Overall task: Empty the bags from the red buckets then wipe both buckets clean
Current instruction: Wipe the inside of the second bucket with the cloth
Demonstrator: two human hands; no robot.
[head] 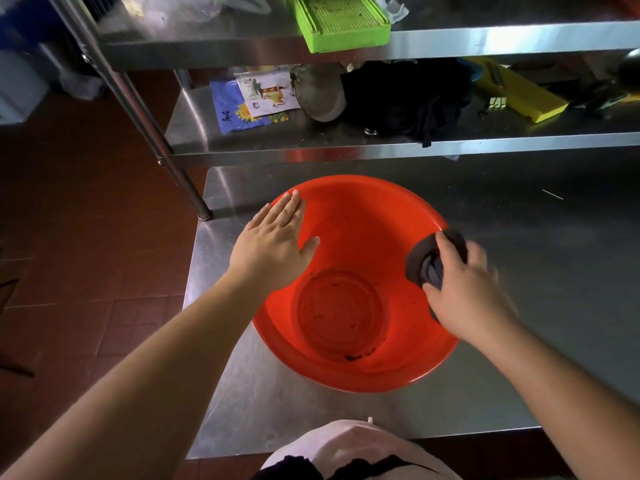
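One red bucket [360,244] stands on the steel table [263,403], with dark crumbs and smears on its floor and no bag inside. My left hand [273,244] lies flat on the bucket's left rim, fingers straight. My right hand [467,289] grips a bunched dark grey cloth [424,261] against the right rim and inner wall; this hand is slightly blurred. No second bucket is in view.
Above the table, a steel shelf [346,147] carries printed packets [256,98], a grey bowl-like object [320,91], black fabric [408,95] and a yellow slicer [519,91]. A green tray [341,20] sits on the top shelf. A shelf post [194,195] stands left of the bucket.
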